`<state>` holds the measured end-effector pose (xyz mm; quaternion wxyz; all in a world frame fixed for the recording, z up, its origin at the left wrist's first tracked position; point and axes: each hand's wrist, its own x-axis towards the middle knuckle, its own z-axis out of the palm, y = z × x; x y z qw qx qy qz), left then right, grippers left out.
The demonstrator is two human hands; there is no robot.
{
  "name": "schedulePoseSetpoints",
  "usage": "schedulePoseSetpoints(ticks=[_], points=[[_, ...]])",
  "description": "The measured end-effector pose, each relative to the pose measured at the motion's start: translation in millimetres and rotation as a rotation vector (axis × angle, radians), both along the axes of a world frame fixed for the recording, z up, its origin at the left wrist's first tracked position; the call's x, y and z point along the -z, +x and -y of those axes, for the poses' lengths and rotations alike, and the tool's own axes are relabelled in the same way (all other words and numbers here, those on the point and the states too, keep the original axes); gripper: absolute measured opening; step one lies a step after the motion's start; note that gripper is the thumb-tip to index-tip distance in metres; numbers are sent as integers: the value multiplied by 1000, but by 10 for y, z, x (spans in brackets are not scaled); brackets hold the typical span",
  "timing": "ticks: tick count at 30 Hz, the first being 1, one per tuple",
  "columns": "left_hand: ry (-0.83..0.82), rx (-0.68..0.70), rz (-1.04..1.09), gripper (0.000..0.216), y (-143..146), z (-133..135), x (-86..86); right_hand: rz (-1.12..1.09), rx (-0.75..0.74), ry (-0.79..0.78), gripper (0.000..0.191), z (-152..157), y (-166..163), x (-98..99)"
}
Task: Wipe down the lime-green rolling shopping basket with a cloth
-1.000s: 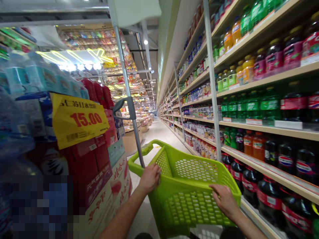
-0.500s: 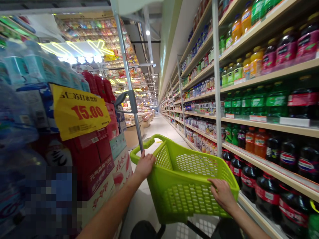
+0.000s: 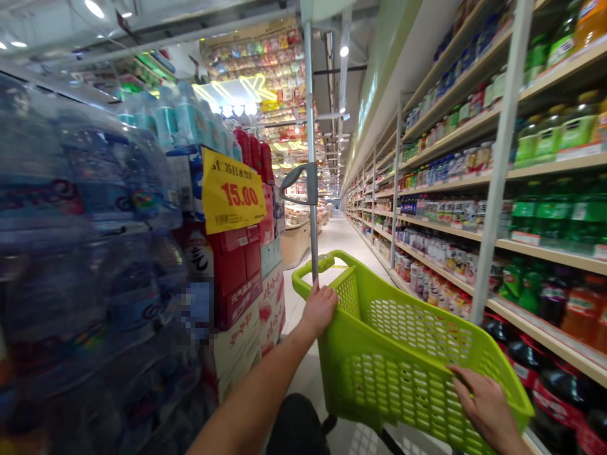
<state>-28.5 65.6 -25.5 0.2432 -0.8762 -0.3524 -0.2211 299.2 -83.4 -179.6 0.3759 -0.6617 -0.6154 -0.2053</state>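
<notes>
A lime-green plastic shopping cart point(image 3: 403, 379) with perforated sides stands before me, its long side facing me. My left hand point(image 3: 321, 308) is closed over the cart's rim at its left end, close beside an upright metal pole point(image 3: 313, 234). That pole carries a grey loop handle point(image 3: 300, 183). Farther right, my right hand point(image 3: 486, 398) holds the near rim with its fingers hooked over the edge. Through the holes and over the rim, no goods show inside the basket. The cart's dark legs are partly cut off below.
Shelves of bottled drinks point(image 3: 545, 208) run along the right side, close to the cart. Stacked packs of water bottles point(image 3: 123, 272) and red drink cartons point(image 3: 237, 272) line the left, with a yellow price sign point(image 3: 233, 193). A pale floor aisle point(image 3: 334, 230) stretches ahead.
My view has turned left, so the cart and shelves sit farther right and more stacked water bottles show. Both hands keep their places on the cart's rim.
</notes>
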Motion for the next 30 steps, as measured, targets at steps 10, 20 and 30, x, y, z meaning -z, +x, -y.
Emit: schedulePoseSetpoints(ticks=[10,20,30], points=[[22,158,-55,29,421,181,234,-144,1,-76,36,-5,150,-144],[-103,176,10,27,776,397,448,-159,-19,-101,34,-31,250,-179],[-427,99,327,45,567,597,387,-285,-299,-68,47,-628,-1334,-643]])
